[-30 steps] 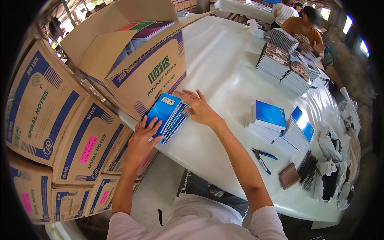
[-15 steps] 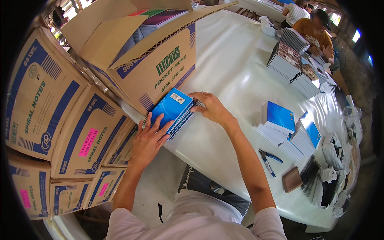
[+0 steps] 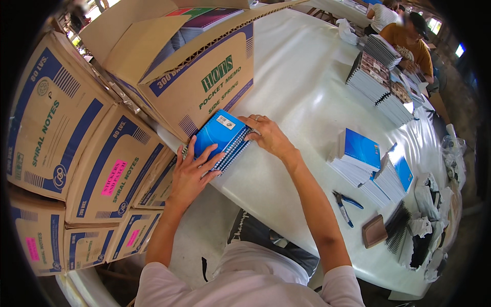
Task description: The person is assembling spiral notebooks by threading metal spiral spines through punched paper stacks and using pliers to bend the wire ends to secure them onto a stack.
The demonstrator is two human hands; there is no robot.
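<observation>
While both forearms rise from the lower edge of the frame, the hands meet at frame centre on a stack of blue spiral notebooks (image 3: pixel 221 137) — small, wire-bound along the right-hand edge, tilted with the top cover facing up and left. Left hand (image 3: pixel 192 171) lies flat on the lower left of the stack, fingers spread wide over the blue cover. Right hand (image 3: pixel 268 135) cups the wire-bound side, fingers curled against the spirals; the stack sits pressed between the two hands. Stack rests at the near edge of the white table (image 3: pixel 302 82), touching or just beside the front face of the open cardboard carton (image 3: pixel 204 77) at upper centre. Inside that carton, coloured notebook covers show at the top.

Left side of frame: stacked closed cartons (image 3: pixel 87 148) with blue print and pink labels, piled from upper left to lower left, beside the table.

Right of centre: two piles of blue-covered notebooks (image 3: pixel 368 158), leaning, well apart from the hands. Below them, blue-handled pliers (image 3: pixel 345 204) lie on the table, with a brown pouch-like item (image 3: pixel 374 231) and loose wire coils (image 3: pixel 396 233) near the lower right. Upper right: taller piles of darker patterned notebooks (image 3: pixel 376 77) — and behind them another person in an orange shirt (image 3: pixel 404 38), seated at the far end.
</observation>
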